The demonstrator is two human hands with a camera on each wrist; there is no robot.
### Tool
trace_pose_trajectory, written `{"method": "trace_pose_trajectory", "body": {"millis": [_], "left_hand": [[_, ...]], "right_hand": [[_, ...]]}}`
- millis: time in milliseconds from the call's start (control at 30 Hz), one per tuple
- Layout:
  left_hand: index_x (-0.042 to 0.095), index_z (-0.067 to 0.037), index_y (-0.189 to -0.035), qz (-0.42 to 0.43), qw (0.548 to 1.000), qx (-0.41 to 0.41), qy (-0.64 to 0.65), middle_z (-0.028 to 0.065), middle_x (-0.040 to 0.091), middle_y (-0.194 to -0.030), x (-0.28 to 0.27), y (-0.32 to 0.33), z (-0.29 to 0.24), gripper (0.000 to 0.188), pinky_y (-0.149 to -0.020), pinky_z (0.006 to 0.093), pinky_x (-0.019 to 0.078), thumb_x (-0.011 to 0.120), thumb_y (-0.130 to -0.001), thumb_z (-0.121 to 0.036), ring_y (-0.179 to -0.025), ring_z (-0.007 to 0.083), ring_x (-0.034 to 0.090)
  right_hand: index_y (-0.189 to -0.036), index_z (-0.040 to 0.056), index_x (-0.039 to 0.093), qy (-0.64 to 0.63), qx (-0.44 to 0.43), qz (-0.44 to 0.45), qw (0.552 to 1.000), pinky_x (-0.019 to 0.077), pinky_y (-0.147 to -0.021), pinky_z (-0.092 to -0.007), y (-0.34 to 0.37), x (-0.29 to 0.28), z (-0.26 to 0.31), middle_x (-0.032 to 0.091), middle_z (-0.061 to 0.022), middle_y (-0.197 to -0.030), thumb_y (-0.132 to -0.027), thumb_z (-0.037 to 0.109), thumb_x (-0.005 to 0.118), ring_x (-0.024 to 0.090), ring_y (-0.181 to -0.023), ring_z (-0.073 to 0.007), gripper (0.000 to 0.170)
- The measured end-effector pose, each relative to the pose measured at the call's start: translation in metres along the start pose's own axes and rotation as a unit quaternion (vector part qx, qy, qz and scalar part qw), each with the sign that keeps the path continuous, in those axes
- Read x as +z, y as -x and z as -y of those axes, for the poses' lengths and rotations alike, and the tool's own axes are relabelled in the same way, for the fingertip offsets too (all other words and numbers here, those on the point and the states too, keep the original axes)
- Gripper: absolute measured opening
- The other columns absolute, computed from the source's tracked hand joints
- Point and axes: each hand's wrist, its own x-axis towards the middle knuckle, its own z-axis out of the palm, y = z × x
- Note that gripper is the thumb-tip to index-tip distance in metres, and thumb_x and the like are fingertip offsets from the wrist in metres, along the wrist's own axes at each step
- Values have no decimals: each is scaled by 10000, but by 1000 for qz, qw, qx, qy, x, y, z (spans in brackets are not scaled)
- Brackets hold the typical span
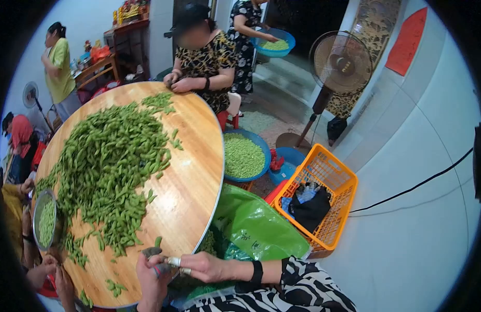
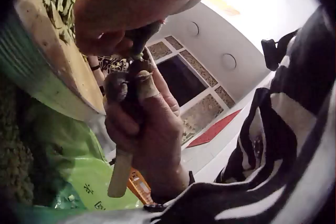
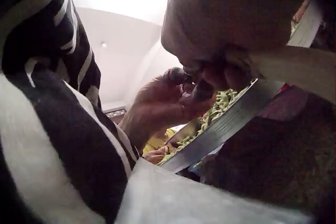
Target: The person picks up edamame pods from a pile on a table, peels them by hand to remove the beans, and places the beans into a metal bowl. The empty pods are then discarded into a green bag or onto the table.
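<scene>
Both hands meet just over the near rim of the round wooden table (image 1: 183,208). My left hand (image 1: 153,278), with dark grey coverings on its fingertips, pinches a green edamame pod (image 1: 158,242) whose end points up. Curled in from the right, my right hand (image 1: 206,266) has pale wrapping on its digits and pinches at the pod's lower part. In the left wrist view a flat pale strip (image 2: 121,174) sticks out below the right hand. The fingers hide most of the pod. A large heap of edamame pods (image 1: 110,156) covers the table's middle.
A metal bowl of shelled beans (image 1: 46,221) stands at the left rim, near other people's hands. A green sack (image 1: 256,223) opens below the table's right edge. Beyond are a blue basin of beans (image 1: 245,156), an orange crate (image 1: 328,195) and a standing fan (image 1: 340,65).
</scene>
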Motion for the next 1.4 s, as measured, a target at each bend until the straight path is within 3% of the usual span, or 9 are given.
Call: {"method": "trace_pose_trajectory", "body": {"millis": [200,700,800,900,1000,1033,1100,1267,1400], "left_hand": [[479,-14,-1008,-32,993,74,-83,40,563,-714,16,-6,5,276,-462,230,424,553,-745,28,-540,119,526],[592,-22,-1008,93,972,-85,-198,97,663,-803,-14,8,-7,239,-573,320,510,636,-776,-58,-642,214,632],[496,-88,-1306,164,949,-159,-217,78,634,-1067,-35,28,-33,559,-804,246,469,617,-772,26,-943,173,602],[596,-6,-994,183,880,-90,-429,50,656,-938,-64,63,-59,204,-693,333,486,587,-790,-2,-816,226,615],[610,-56,-1156,292,568,-201,-743,157,669,-1083,-92,84,-86,356,-836,325,493,615,-803,-94,-926,308,639],[650,-72,-960,252,566,-66,-782,134,672,-838,-119,103,-75,227,-644,374,523,657,-745,-142,-680,285,645],[664,-95,-924,296,543,-103,-779,166,642,-821,-143,101,-67,226,-706,422,514,654,-729,-209,-767,321,639],[550,-10,-843,175,727,95,-657,219,550,-732,-89,48,-85,125,-623,457,450,590,-769,-103,-721,421,559],[600,-10,-890,133,787,172,-578,205,583,-757,-56,-16,-74,159,-639,449,462,601,-795,-138,-726,389,587]], "right_hand": [[-1146,-11,519,-11,39,-41,998,450,-631,-406,-5,-6,8,549,-177,-842,-827,59,575,585,-749,-358,331],[-958,-17,479,-9,36,157,987,431,-649,-437,-10,-24,4,484,-188,-813,-776,95,559,530,-751,-397,228],[-958,-16,474,2,6,171,985,432,-644,-436,-8,-22,4,477,-182,-824,-783,94,551,526,-750,-392,221],[-955,-2,482,-8,-5,166,986,443,-629,-422,-7,-24,8,472,-159,-827,-835,102,542,531,-730,-365,170],[-928,21,524,15,57,145,988,470,-639,-386,-8,-26,10,495,-137,-818,-894,159,563,564,-741,-326,147],[-937,27,556,-3,84,137,987,475,-638,-383,-10,-30,14,518,-139,-794,-895,163,566,579,-729,-326,143],[-1004,29,571,2,127,95,987,491,-645,-373,-10,-30,16,578,-182,-799,-897,180,556,609,-730,-335,185],[-1268,14,480,-234,361,-15,903,372,-507,-194,-22,-38,29,554,-26,-715,-941,146,375,467,-563,-60,367],[-1237,-28,461,-247,340,-62,905,341,-454,-207,-21,-33,22,549,-66,-652,-967,189,352,432,-477,-84,363]]}}
